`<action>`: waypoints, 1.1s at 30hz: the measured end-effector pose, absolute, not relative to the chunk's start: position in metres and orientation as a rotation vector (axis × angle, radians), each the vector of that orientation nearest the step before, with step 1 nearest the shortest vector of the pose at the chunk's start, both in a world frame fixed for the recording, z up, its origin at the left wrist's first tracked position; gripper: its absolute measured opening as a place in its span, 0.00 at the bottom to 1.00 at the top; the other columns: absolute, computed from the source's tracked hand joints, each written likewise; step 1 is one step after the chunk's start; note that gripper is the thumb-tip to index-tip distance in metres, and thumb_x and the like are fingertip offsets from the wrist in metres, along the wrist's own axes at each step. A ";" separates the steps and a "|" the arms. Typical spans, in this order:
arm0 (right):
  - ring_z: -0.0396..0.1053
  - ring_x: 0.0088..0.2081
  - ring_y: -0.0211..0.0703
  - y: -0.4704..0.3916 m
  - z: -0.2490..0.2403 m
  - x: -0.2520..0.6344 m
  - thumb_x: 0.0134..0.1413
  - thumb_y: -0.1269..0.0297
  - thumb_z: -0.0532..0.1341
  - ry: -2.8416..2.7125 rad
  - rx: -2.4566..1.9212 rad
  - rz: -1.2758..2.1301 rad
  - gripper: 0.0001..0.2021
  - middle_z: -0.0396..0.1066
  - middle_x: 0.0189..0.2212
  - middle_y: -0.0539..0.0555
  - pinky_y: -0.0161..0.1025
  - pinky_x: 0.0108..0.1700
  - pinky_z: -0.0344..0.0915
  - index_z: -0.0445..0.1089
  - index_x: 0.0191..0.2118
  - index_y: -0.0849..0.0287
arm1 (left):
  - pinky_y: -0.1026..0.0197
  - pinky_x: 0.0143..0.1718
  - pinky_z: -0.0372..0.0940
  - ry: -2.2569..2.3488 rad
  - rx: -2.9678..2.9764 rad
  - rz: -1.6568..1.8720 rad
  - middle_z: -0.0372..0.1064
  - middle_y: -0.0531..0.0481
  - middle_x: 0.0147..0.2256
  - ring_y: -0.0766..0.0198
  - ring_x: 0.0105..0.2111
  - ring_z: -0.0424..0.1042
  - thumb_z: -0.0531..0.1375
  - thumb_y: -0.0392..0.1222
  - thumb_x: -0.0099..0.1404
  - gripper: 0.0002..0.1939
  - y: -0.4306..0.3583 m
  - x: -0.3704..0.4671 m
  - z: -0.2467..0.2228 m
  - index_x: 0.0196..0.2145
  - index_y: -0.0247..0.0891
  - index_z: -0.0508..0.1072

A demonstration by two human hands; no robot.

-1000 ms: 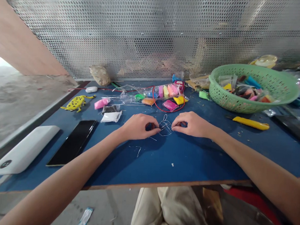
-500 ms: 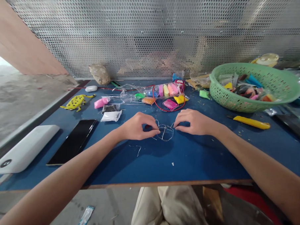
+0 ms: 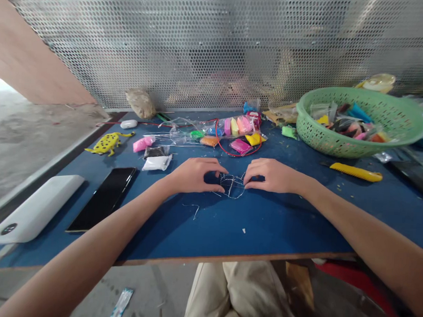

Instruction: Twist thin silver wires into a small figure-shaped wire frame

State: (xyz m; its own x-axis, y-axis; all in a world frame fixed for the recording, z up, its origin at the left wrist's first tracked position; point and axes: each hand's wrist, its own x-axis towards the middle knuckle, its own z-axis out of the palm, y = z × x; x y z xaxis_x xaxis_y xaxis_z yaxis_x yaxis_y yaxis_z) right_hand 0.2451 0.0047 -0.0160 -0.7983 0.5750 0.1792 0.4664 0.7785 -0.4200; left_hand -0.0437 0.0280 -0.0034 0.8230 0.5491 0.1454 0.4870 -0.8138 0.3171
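A thin silvery wire frame [image 3: 232, 186], rounded with wires crossing its middle, lies between my two hands over the blue table [image 3: 208, 233]. My left hand [image 3: 197, 175] is at its left side, thumb and forefinger spread apart around the frame's edge. My right hand [image 3: 271, 175] has its fingers curled at the right side, fingertips on the wire. A short bent piece of wire [image 3: 196, 211] lies in front of my left hand. Beyond the hands are packets of coloured clay, among them a magenta packet [image 3: 241, 146] and an orange one [image 3: 209, 140].
A green basket [image 3: 359, 146] of packets stands back right, with a yellow cutter [image 3: 356, 172] before it. On the left are a black phone [image 3: 102, 199], a white power bank [image 3: 36, 209] and a yellow spotted figure [image 3: 108, 143]. A perforated metal screen [image 3: 216, 51] rises behind.
My left thumb and forefinger have parted. My right hand has shifted slightly left and down, closer to the wire frame.
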 end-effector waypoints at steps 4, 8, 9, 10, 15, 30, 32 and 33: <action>0.70 0.41 0.44 0.004 -0.016 0.244 0.63 0.58 0.63 -2.677 -0.804 0.497 0.08 0.77 0.37 0.52 0.43 0.47 0.61 0.77 0.38 0.55 | 0.62 0.39 0.65 0.802 2.738 0.293 0.73 0.51 0.40 0.63 0.38 0.73 0.65 0.61 0.62 0.25 0.029 -0.043 -0.006 0.52 0.46 0.75; 0.70 0.39 0.43 0.002 -0.015 0.241 0.62 0.60 0.64 -2.673 -0.807 0.497 0.07 0.77 0.35 0.52 0.42 0.46 0.61 0.77 0.36 0.55 | 0.62 0.38 0.64 0.815 2.744 0.274 0.73 0.51 0.40 0.63 0.38 0.72 0.65 0.61 0.62 0.25 0.028 -0.043 -0.006 0.51 0.46 0.75; 0.69 0.38 0.42 0.001 -0.015 0.241 0.62 0.60 0.64 -2.669 -0.813 0.498 0.07 0.76 0.35 0.51 0.42 0.46 0.61 0.76 0.35 0.56 | 0.62 0.38 0.64 0.814 2.744 0.272 0.73 0.51 0.40 0.63 0.38 0.72 0.65 0.61 0.62 0.24 0.028 -0.043 -0.006 0.51 0.46 0.76; 0.69 0.38 0.42 0.000 -0.014 0.240 0.61 0.60 0.64 -2.664 -0.822 0.500 0.07 0.76 0.34 0.51 0.42 0.46 0.61 0.76 0.35 0.56 | 0.62 0.38 0.64 0.812 2.743 0.272 0.73 0.51 0.40 0.63 0.38 0.72 0.65 0.61 0.62 0.24 0.027 -0.043 -0.006 0.51 0.46 0.76; 0.68 0.37 0.41 -0.002 -0.014 0.238 0.61 0.59 0.64 -2.647 -0.900 0.527 0.08 0.75 0.32 0.50 0.41 0.44 0.60 0.75 0.33 0.56 | 0.62 0.40 0.64 0.784 2.731 0.273 0.74 0.51 0.39 0.63 0.38 0.73 0.65 0.59 0.63 0.23 0.027 -0.043 -0.005 0.51 0.45 0.77; 0.69 0.36 0.41 -0.005 -0.012 0.236 0.59 0.60 0.65 -2.635 -1.011 0.512 0.06 0.77 0.33 0.49 0.40 0.41 0.58 0.77 0.32 0.54 | 0.61 0.35 0.62 0.770 2.876 0.186 0.75 0.52 0.40 0.63 0.37 0.74 0.60 0.61 0.67 0.23 0.026 -0.043 -0.003 0.53 0.49 0.76; 0.69 0.36 0.41 -0.005 -0.011 0.235 0.58 0.60 0.65 -2.626 -1.055 0.531 0.06 0.77 0.33 0.48 0.40 0.40 0.57 0.77 0.32 0.53 | 0.61 0.35 0.61 0.785 2.892 0.174 0.75 0.52 0.41 0.62 0.37 0.75 0.60 0.61 0.67 0.23 0.025 -0.043 -0.003 0.54 0.48 0.76; 0.69 0.35 0.41 -0.005 -0.011 0.235 0.58 0.59 0.65 -2.624 -1.072 0.539 0.06 0.77 0.33 0.48 0.40 0.39 0.57 0.77 0.32 0.53 | 0.60 0.35 0.61 0.794 2.897 0.166 0.75 0.51 0.41 0.62 0.38 0.75 0.59 0.61 0.67 0.23 0.024 -0.042 -0.002 0.54 0.48 0.75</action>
